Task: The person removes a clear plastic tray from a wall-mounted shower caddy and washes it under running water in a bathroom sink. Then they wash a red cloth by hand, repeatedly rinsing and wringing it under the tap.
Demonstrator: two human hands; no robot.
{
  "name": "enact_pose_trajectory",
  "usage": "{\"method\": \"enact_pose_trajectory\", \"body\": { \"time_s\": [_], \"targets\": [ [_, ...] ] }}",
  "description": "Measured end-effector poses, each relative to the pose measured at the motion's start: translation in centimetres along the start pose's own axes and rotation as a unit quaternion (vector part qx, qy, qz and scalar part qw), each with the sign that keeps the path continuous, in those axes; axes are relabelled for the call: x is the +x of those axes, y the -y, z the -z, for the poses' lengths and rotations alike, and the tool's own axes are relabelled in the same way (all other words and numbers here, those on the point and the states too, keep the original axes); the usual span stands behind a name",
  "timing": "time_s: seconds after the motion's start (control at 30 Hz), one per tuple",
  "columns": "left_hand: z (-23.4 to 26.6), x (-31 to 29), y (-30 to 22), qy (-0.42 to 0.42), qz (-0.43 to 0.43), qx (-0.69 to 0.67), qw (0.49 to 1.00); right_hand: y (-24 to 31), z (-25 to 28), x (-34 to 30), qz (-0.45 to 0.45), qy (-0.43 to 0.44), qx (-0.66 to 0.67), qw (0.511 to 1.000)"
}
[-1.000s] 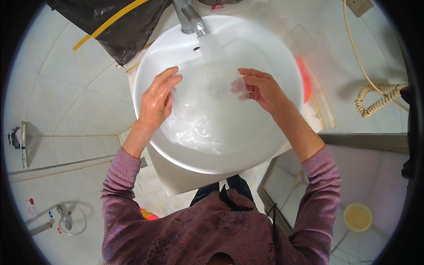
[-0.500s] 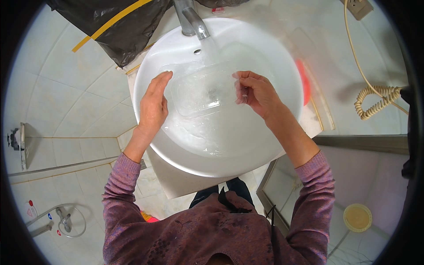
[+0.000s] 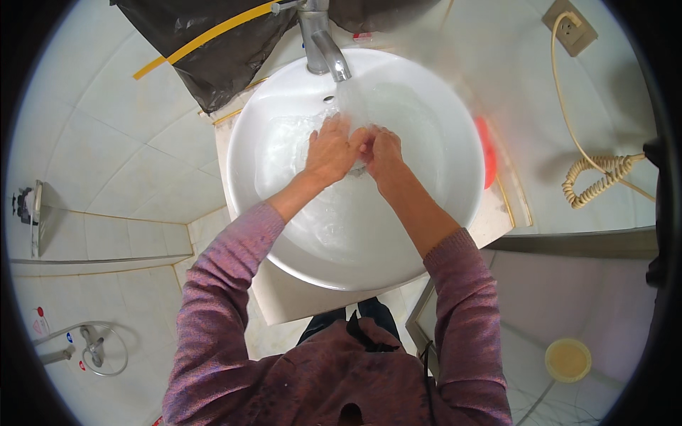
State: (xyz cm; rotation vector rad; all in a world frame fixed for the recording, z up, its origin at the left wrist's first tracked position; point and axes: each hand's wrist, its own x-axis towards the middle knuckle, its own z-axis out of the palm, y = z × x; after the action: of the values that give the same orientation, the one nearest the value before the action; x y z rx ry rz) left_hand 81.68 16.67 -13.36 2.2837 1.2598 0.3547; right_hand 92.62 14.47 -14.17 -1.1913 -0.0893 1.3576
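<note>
Both my hands are together over the white round washbasin (image 3: 249,213), just below the metal faucet (image 3: 330,53), with running water falling around their fingers. My left hand (image 3: 330,150) is stretched toward the stream, its fingers extended and its thumb side against the other hand. The fingers of my right hand (image 3: 383,150) are curled and closed; whatever is in them is hidden by the fingers and the water. Water (image 3: 334,220) stands in the basin, rippled and bright on the left side.
Black plastic sheeting (image 3: 227,57) with yellow tape hangs behind the basin on the left. A red rounded thing (image 3: 486,153) sits by the basin's right rim. On the right wall are a socket (image 3: 570,30) and a coiled cord (image 3: 597,177). A shower fitting (image 3: 92,346) is at lower left.
My hands came from opposite sides of the basin to meet under the stream. Before, my right hand pinched a thin clear piece, and a clear rectangular outline showed in the water. The view shifted slightly.
</note>
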Motion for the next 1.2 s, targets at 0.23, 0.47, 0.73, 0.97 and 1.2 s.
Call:
{"method": "enact_pose_trajectory", "body": {
  "time_s": [0.23, 0.47, 0.73, 0.97, 1.2],
  "targets": [
    [-2.5, 1.3, -0.3, -0.010, -0.127, 0.021, 0.992, -0.5, 2.0, 1.4, -0.023, 0.030, 0.030, 0.999],
    [0.5, 0.9, 2.9, 0.092, -0.103, 0.090, 0.986, -0.1, 2.6, 2.4, -0.022, -0.012, -0.070, 0.997],
    [4.4, -1.2, 2.5, 0.108, -0.042, 0.052, 0.992, 1.5, 1.8, 2.3, 0.022, 0.058, -0.133, 0.989],
    [6.8, -4.6, 2.8, 0.047, -0.003, 0.009, 0.999, 1.4, -1.6, -1.5, -0.015, 0.216, -0.093, 0.972],
    [7.9, -8.1, 3.2, -0.052, -0.051, -0.059, 0.996, 3.4, -2.9, -5.4, 0.005, 0.279, -0.125, 0.952]
  ]
}}
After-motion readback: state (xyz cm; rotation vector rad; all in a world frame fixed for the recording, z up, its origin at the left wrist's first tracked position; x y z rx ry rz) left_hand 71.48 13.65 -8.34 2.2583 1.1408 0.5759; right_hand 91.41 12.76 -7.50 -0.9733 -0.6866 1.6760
